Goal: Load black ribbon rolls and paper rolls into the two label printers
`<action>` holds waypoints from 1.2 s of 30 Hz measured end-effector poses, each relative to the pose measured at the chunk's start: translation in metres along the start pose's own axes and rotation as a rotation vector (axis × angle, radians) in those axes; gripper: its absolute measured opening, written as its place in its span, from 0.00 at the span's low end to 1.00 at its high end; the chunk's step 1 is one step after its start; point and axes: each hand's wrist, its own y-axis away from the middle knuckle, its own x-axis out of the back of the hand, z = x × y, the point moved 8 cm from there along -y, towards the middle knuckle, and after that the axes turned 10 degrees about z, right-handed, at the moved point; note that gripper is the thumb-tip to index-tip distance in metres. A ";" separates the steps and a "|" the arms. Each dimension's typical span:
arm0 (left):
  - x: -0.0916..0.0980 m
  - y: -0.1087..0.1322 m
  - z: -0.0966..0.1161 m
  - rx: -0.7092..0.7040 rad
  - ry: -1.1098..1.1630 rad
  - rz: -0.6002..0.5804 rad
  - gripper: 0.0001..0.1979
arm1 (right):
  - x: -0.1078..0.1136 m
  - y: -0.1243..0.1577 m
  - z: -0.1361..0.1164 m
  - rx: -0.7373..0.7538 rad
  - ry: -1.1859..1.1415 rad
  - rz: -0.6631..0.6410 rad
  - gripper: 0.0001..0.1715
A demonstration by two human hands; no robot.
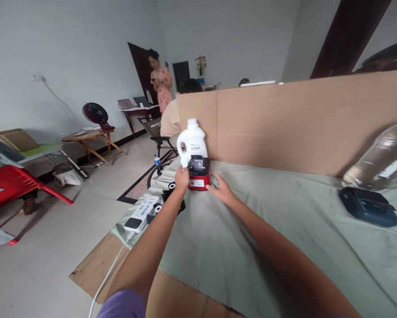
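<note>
1. At far left, across the floor, a round fan (97,113) stands on a small wooden table (85,136), tilted, perhaps to aim its air.
2. Near the left edge of the cloth-covered tabletop (284,190) lies a white oblong unit, perhaps a power strip (142,214). Its white cable (110,263) drops over the edge, a placement that probably keeps the cord off the middle of the cloth.
3. Dark items with white-centred rolls (157,207) sit beside it, partly hidden by the left forearm.
4. The left hand (182,178) is at the left side of a red-and-black boxy device (200,179), seemingly touching it. Its fingers are mostly hidden, so whether they grip cannot be told.
5. A white jug (192,138) stands upright behind the device, handle to the left.
6. The device sits flat on the cloth between the hands, toward the far side, label facing the wearer; the flat base likely keeps it steady.
7. The right hand (223,191) has its fingers spread, holding nothing, thumb at the device's lower right corner, perhaps to steady or guide it.
8. Behind stands a tall cardboard panel (277,128), apparently a divider.
9. At far right, a dark blue object (368,206) lies before a plastic-wrapped bundle (379,154), both well apart from the hands.
</note>
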 end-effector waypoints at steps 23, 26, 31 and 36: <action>-0.010 0.262 -0.002 -0.712 -0.989 -0.491 0.30 | 0.471 0.152 0.120 -0.543 0.959 0.837 0.54; 0.030 0.240 -0.024 -0.622 -1.075 -0.456 0.30 | 0.473 0.150 0.120 -0.504 0.979 0.828 0.54; 0.070 0.239 -0.043 -0.579 -1.134 -0.469 0.29 | 0.461 0.152 0.090 -0.480 1.025 0.831 0.48; 0.075 0.250 -0.040 -0.558 -1.150 -0.500 0.31 | 0.391 0.151 0.023 -0.266 1.013 0.707 0.47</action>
